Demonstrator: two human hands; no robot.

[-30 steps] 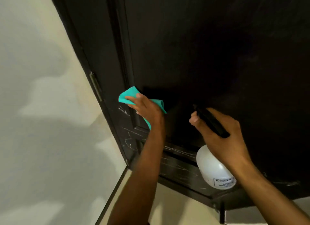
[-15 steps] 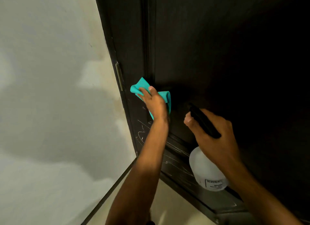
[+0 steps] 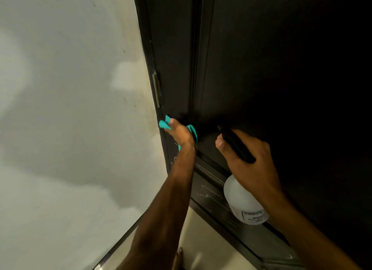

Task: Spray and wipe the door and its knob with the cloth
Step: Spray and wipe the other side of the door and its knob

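Note:
A dark brown door (image 3: 271,68) fills the right half of the view. My left hand (image 3: 180,135) presses a teal cloth (image 3: 164,124) flat against the door's left edge, just below a metal hinge (image 3: 157,89). Most of the cloth is hidden under the hand. My right hand (image 3: 247,159) grips the black trigger head (image 3: 235,144) of a white spray bottle (image 3: 244,201), held close to the door's lower panel. No knob is in view.
A pale wall (image 3: 70,108) takes up the left half, with a dark skirting line (image 3: 118,243) at its foot. White scratch marks (image 3: 207,191) run over the door's bottom rail. Light floor (image 3: 207,241) shows below the door.
My left hand has slid the cloth left, from the panel groove to the door's hinge edge. The view has swung left and up. The right hand still holds the bottle.

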